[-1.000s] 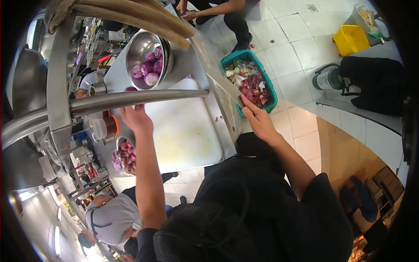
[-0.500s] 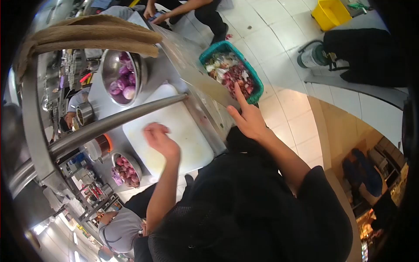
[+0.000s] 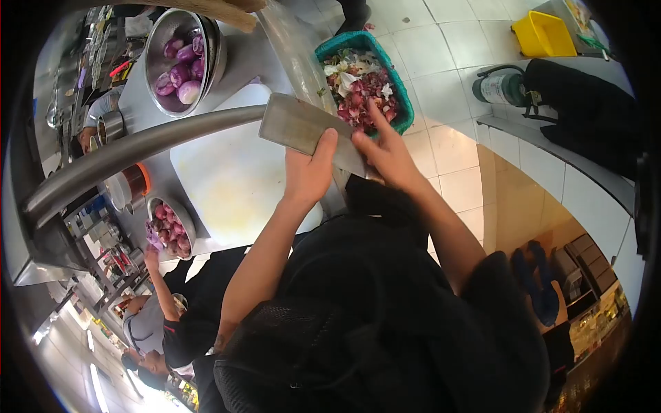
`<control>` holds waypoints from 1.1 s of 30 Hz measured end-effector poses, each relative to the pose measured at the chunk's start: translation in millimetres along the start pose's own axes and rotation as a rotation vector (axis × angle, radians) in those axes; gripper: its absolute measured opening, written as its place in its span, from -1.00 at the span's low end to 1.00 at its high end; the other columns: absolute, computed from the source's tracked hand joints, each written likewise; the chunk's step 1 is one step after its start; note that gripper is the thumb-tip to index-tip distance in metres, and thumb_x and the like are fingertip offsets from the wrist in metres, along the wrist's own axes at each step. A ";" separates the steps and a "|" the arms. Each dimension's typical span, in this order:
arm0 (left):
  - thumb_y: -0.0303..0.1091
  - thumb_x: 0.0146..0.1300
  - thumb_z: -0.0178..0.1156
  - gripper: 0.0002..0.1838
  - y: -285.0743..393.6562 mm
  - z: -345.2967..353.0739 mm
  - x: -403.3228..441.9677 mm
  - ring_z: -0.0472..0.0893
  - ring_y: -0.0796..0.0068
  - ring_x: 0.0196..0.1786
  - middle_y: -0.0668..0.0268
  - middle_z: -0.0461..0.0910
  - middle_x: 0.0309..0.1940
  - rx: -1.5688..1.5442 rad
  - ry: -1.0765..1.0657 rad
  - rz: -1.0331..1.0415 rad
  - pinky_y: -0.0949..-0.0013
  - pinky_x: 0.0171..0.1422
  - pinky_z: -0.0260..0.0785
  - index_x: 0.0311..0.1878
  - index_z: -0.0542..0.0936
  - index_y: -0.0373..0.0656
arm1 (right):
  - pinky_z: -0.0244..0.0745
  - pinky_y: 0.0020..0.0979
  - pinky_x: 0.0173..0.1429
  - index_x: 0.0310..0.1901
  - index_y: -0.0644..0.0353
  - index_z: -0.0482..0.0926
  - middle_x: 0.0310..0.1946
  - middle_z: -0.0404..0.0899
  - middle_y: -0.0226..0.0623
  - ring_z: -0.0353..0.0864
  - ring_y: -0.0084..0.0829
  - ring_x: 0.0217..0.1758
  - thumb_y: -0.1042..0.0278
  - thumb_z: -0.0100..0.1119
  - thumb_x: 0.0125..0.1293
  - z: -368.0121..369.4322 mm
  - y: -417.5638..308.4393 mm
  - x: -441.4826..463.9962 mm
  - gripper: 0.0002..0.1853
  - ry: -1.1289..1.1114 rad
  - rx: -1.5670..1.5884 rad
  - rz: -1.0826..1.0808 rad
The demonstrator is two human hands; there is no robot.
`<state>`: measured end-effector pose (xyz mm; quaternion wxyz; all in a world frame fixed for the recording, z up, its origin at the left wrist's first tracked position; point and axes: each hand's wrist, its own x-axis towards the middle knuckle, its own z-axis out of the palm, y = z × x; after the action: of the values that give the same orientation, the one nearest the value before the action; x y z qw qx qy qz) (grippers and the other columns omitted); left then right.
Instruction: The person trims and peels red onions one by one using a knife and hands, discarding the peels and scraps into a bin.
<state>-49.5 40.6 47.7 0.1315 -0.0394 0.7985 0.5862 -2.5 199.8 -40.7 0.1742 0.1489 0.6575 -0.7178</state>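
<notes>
A wide, rectangular grey cleaver blade (image 3: 296, 122) is held up above the edge of the steel counter. My left hand (image 3: 310, 168) is closed on the blade, its thumb flat on the near face and its fingers hidden behind. At the blade's other end, my right hand (image 3: 389, 155) grips the cleaver with the index finger stretched out; the handle is hidden. Below and left lies a white cutting board (image 3: 220, 186), bare apart from a yellowish stain. Beyond the hands, a green basket (image 3: 406, 113) on the floor holds onion skins and scraps.
A large steel bowl (image 3: 153, 58) holds peeled purple onions. Small unpeeled onions fill another bowl (image 3: 187, 230), where a co-worker's hand (image 3: 151, 258) reaches. A steel rail (image 3: 158, 148) crosses above the board. A yellow bin (image 3: 544, 34) and a fire extinguisher (image 3: 499, 89) stand at right.
My left hand has moved right from above the board onto the cleaver blade. The blade now sits higher and more in view. A co-worker in black has appeared beside the small onion bowl.
</notes>
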 end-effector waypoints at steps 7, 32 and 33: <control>-0.42 0.47 0.17 -0.67 -5.0 -12.6 -5.5 0.56 0.44 0.12 0.19 0.61 0.06 0.046 0.019 0.002 0.32 0.26 0.39 0.21 0.50 -0.35 | 0.40 -0.31 0.33 0.55 0.26 0.23 0.19 0.54 -0.12 0.55 -0.28 0.22 0.15 0.40 0.36 5.4 8.3 25.4 -0.16 0.044 0.059 -0.266; -0.32 0.44 0.20 -0.75 4.5 -15.5 -29.5 0.63 0.31 -0.03 0.16 0.66 -0.14 0.061 -0.014 0.050 0.25 0.13 0.46 0.01 0.61 -0.32 | 0.58 -0.20 -0.04 0.09 0.23 0.65 -0.21 0.66 -0.06 0.68 -0.10 -0.20 0.28 0.36 0.24 -13.1 -16.1 65.7 -0.60 0.336 -0.170 -0.329; -0.33 0.45 0.20 -0.76 5.7 -14.9 -27.9 0.62 0.34 -0.03 0.19 0.66 -0.15 0.050 -0.001 0.032 0.25 0.13 0.45 0.01 0.61 -0.32 | 0.59 -0.22 -0.11 -0.01 0.24 0.70 -0.34 0.66 -0.10 0.68 -0.12 -0.27 0.28 0.37 0.23 -19.1 -18.2 63.1 -0.67 0.284 -0.240 -0.278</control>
<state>-26.4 25.7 64.3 0.1236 -0.0229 0.8133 0.5681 -67.4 216.8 -54.1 -0.0041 0.1345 0.7701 -0.6235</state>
